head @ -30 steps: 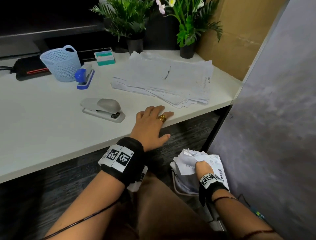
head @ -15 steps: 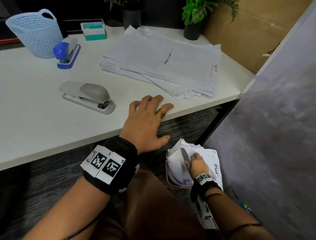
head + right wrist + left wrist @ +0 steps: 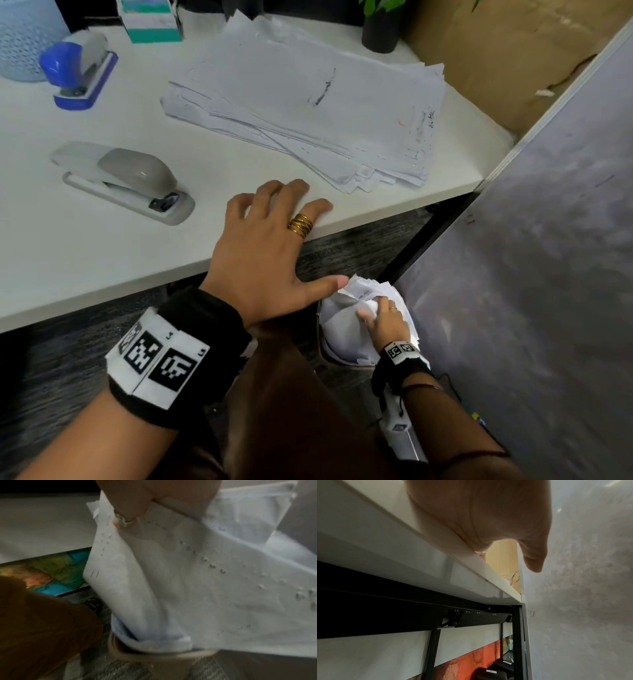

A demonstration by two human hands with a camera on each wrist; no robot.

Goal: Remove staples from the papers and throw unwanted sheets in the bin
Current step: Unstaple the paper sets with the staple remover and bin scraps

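Note:
My left hand rests flat on the front edge of the white desk, fingers spread, holding nothing; in the left wrist view my left hand shows its palm against the desk edge. Below the desk, my right hand grips crumpled white sheets standing in the bin. In the right wrist view my right hand pinches the sheets, which show rows of staple marks and reach down into the beige bin. A stack of papers lies on the desk.
A grey stapler lies left of my left hand. A blue and white desk tool, a pale blue basket and a teal box stand at the back. A grey partition closes the right side beside the bin.
My right hand has shifted forward over the bin, still holding the sheets. My left hand has stayed on the desk edge. The head view has tilted down and closer.

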